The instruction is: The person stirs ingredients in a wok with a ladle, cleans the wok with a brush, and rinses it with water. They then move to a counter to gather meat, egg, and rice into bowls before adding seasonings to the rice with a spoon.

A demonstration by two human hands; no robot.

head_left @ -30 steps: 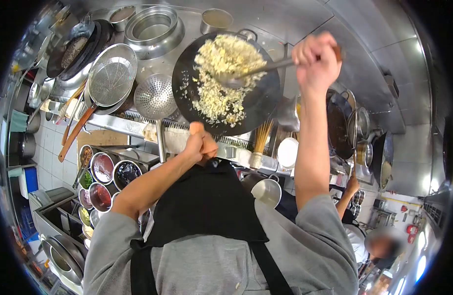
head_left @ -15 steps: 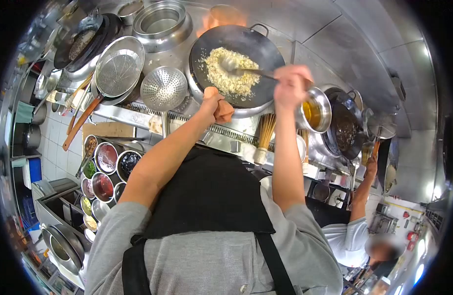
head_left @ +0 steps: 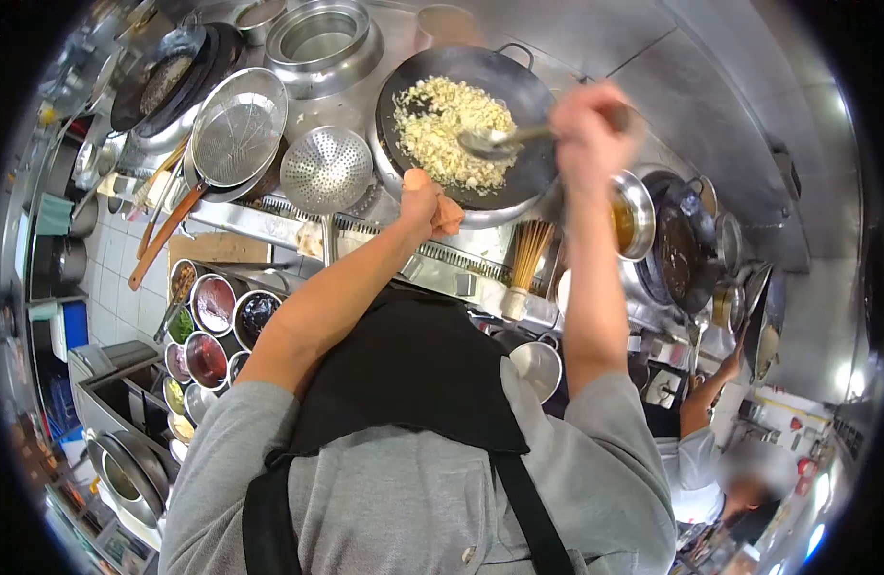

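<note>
A black wok [head_left: 531, 101] sits on the range, holding pale yellow-white chopped food that looks like fried rice or egg [head_left: 442, 115]. At its near rim, my left hand [head_left: 419, 203] is closed on an orange-brown cloth [head_left: 448, 217]; the wok's grip beneath is hidden. My right hand [head_left: 593, 139], blurred by motion, is wrapped round the handle of a metal ladle [head_left: 490, 146]. The ladle's bowl rests at the right side of the food. Left of the wok lies a perforated skimmer [head_left: 327, 171].
A wire strainer [head_left: 238, 134] and a steel pot [head_left: 319, 38] stand to the left. A bamboo brush [head_left: 529, 259] lies at the range's edge, near a bowl of oil [head_left: 634, 216]. Sauce containers [head_left: 213, 304] are at lower left. Another person's arm [head_left: 708, 391] is at right.
My right hand has moved up and right, drawing the ladle towards the food's right side. Flames behind the wok have faded. The co-worker's arm has lowered. My left hand keeps its hold.
</note>
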